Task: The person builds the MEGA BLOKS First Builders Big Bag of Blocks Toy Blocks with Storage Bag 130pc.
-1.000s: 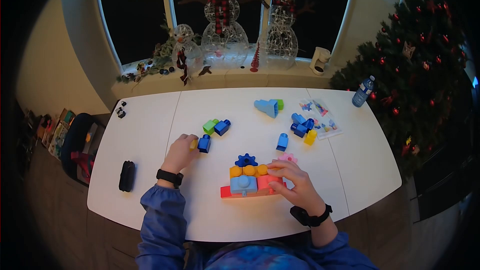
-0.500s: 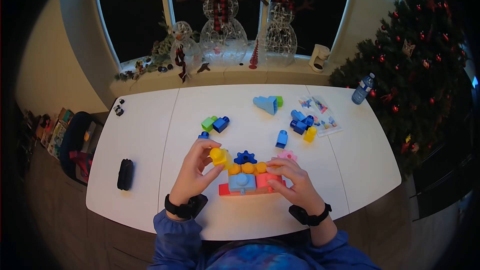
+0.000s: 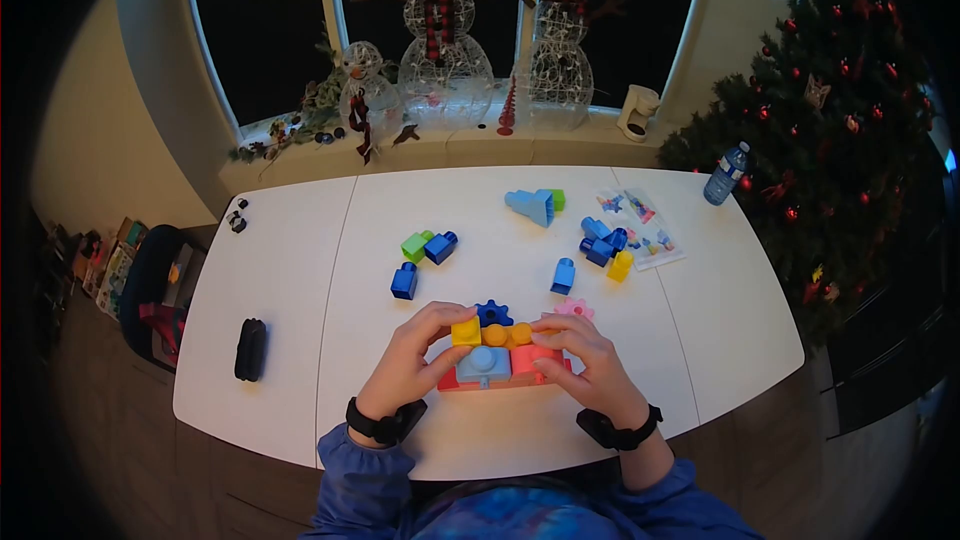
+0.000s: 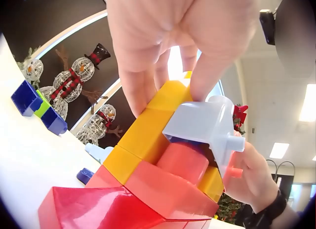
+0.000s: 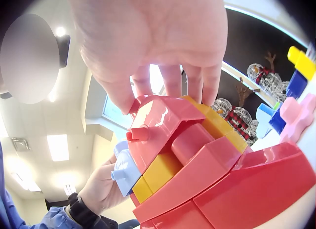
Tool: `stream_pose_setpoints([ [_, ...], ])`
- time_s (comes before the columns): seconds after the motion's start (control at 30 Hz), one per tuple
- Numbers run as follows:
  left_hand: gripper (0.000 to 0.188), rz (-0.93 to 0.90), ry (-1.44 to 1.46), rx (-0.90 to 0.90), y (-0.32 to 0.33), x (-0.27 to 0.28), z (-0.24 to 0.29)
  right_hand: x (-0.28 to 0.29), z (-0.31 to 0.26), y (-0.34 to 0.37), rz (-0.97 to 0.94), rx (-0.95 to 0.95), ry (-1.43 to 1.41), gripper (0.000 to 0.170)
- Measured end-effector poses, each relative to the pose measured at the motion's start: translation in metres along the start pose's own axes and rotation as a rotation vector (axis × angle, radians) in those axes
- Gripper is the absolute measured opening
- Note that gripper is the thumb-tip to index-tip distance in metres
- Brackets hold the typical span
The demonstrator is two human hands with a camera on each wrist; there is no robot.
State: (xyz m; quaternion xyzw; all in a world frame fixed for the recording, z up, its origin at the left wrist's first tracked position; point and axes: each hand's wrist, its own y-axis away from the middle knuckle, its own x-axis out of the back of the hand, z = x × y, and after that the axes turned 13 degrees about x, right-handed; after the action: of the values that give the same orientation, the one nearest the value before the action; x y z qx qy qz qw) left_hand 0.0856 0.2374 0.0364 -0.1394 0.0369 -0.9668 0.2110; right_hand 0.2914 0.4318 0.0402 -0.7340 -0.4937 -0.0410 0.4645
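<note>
On the white table stands an assembled toy-block build with a red base [image 4: 84, 207], orange-yellow blocks [image 3: 508, 336] along the top, and a light blue block [image 3: 482, 365] beside a coral block [image 5: 160, 121] on the near side. My left hand [image 3: 405, 358] pinches a yellow block [image 3: 465, 331] between thumb and fingers, at the left end of the build's top row. At the other end, my right hand [image 3: 602, 370] grips the build, thumb on the coral block and fingers over the far side. Behind the build lie a dark blue gear [image 3: 492, 314] and a pink gear [image 3: 574, 309].
Dark blue and green blocks [image 3: 414, 246] lie to the back left. Further right are a loose blue block [image 3: 563, 277], a blue cluster [image 3: 598, 248], a yellow block [image 3: 620, 266] and a picture sheet [image 3: 655, 240]. A black case [image 3: 250, 350] rests far left, a water bottle [image 3: 727, 176] far right.
My left hand has lifted the yellow block from beside the dark blue block and carried it right, onto the left end of the build. My right hand stays on the build.
</note>
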Motion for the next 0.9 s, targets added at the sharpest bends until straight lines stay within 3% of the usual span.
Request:
stream_pose_setpoints([
  [0.33,0.046,0.004,-0.020,0.016,0.001,-0.001,-0.001,0.000,-0.002,-0.001,0.001,-0.022,0.002,0.028],
  [0.47,0.064,0.070,-0.079,0.047,0.006,-0.009,0.005,0.016,-0.007,-0.012,-0.114,-0.055,-0.026,0.022],
  [0.57,0.084,0.090,-0.107,0.063,0.009,-0.014,0.002,0.049,0.014,-0.032,-0.163,-0.249,-0.036,0.023],
  [0.63,0.094,0.096,-0.163,0.101,0.009,-0.016,0.007,0.065,0.054,-0.048,-0.100,-0.009,0.355,0.021],
  [0.8,0.085,0.055,-0.171,0.177,0.005,-0.012,-0.001,0.073,0.160,-0.055,-0.382,-0.218,0.783,0.022],
  [0.9,0.081,0.059,-0.179,0.184,0.004,-0.011,-0.001,0.067,0.174,-0.056,-0.432,-0.233,0.919,0.027],
])
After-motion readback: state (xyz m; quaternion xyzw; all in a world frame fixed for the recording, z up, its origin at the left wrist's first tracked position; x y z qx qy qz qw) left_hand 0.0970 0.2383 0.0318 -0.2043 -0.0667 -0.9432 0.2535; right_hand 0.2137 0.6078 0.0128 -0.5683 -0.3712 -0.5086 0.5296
